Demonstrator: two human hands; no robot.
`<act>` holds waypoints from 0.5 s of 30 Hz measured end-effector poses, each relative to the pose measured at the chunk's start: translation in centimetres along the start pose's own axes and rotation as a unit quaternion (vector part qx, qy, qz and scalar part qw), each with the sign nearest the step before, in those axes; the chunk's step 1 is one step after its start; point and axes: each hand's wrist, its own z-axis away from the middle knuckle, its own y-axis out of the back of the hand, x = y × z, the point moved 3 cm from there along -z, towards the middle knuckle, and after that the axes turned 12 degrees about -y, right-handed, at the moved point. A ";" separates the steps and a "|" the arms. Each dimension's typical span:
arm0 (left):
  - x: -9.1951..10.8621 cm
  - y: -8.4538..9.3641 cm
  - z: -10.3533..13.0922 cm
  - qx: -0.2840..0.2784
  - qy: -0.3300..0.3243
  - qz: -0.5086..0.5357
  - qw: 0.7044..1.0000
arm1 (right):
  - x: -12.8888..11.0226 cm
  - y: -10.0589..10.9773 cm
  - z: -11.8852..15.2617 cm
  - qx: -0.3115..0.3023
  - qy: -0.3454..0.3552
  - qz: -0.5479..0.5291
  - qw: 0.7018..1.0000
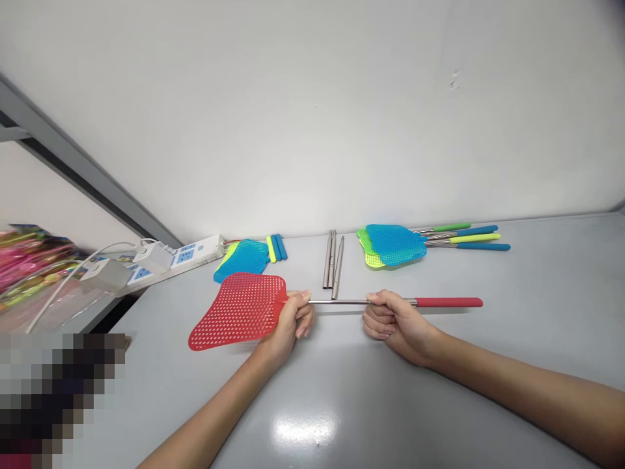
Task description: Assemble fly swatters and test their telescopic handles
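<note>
A red fly swatter [239, 309] is held level above the grey table, its perforated head to the left and its red grip to the right. My left hand [291, 319] is closed round the metal rod just beside the head. Further along the same rod, my right hand [393, 322] is closed near the red grip. Behind the rod lie several loose metal rods [328, 260]. Blue and yellow swatter heads [247, 255] are stacked behind the red one, next to blue and yellow grips [277, 247].
Several whole swatters with a blue head [395, 244] on top lie at the back right, handles pointing right. A white power strip [195, 251] with plugged-in chargers [107, 275] runs along the table's left edge. Colourful packaged items [36, 260] sit beyond it. A wall rises behind.
</note>
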 end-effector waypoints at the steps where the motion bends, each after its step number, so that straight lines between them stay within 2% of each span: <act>1: 0.0 0.1 0.0 0.001 -0.002 0.000 1.000 | 0.0 0.0 0.0 0.000 0.000 -0.001 1.000; 15: 0.2 0.6 -0.1 -0.001 0.010 -0.009 1.000 | -0.2 0.0 0.0 0.006 0.002 0.005 1.000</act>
